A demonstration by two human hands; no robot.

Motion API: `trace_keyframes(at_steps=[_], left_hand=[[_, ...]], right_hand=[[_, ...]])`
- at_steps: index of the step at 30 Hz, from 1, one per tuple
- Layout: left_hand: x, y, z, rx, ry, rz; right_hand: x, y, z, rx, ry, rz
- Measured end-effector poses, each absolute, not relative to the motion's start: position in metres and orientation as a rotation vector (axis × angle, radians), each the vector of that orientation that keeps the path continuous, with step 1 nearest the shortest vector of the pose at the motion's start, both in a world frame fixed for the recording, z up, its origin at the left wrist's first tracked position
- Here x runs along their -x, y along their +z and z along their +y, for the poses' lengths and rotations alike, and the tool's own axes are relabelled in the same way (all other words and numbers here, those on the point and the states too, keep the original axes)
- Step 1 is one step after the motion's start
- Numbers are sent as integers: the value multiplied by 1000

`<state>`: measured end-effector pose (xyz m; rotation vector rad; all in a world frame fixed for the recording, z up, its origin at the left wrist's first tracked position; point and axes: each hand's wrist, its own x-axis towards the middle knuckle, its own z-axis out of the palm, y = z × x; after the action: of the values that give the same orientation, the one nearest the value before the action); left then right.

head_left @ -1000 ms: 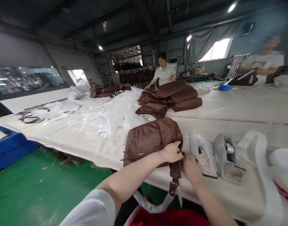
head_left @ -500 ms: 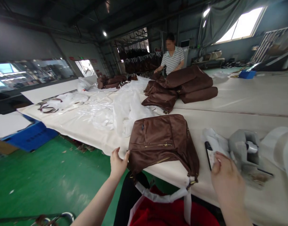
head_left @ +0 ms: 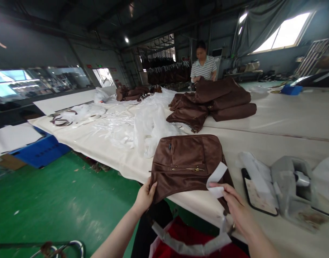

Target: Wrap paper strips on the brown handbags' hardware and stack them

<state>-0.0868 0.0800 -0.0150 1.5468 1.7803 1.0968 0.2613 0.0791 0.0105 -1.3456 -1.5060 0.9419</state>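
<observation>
A brown bag (head_left: pixel 186 154) with a brass zipper lies at the table's front edge. Its handle, wrapped in white material (head_left: pixel 191 247), hangs over the edge toward my lap. My left hand (head_left: pixel 146 196) grips the bag's lower left corner, thumb on top. In my right hand (head_left: pixel 233 200) a white strip (head_left: pixel 217 179) is pinched between thumb and fingers, held over the bag's lower right part. A phone (head_left: pixel 257 195) lies to the right of that hand, partly under white sheets, beside a grey tape dispenser (head_left: pixel 293 186).
Several brown bags (head_left: pixel 226 96) are piled further back, where a person in a striped shirt (head_left: pixel 204 68) stands. Clear plastic (head_left: pixel 148 125) covers the table's middle left. A blue box (head_left: pixel 41 150) is on the green floor at left.
My right hand has moved left from beside the phone to over the bag, bringing the white strip. My left hand has closed on the bag's corner. The view has shifted slightly.
</observation>
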Motion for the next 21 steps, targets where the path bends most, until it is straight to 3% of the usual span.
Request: trace_keyframes(at_steps=[6,10,13,16,21], left_hand=[[126,28,110,-1752,809,1648],[119,38,114,-1893,396,2034],[87,49,96,-2067,671,2220],[47,70,66,-2276,964,1660],[6,95,23,-2173,848,691]], right_hand=[[-255,16,54,1383,1435,-1599],[-248,27,40,1482,1455,-1596],[-247,47,31,1458,1350,-1605],[-241,76,20,1333,1407,-1724],[-213,99,5,1119,1586,-1910]])
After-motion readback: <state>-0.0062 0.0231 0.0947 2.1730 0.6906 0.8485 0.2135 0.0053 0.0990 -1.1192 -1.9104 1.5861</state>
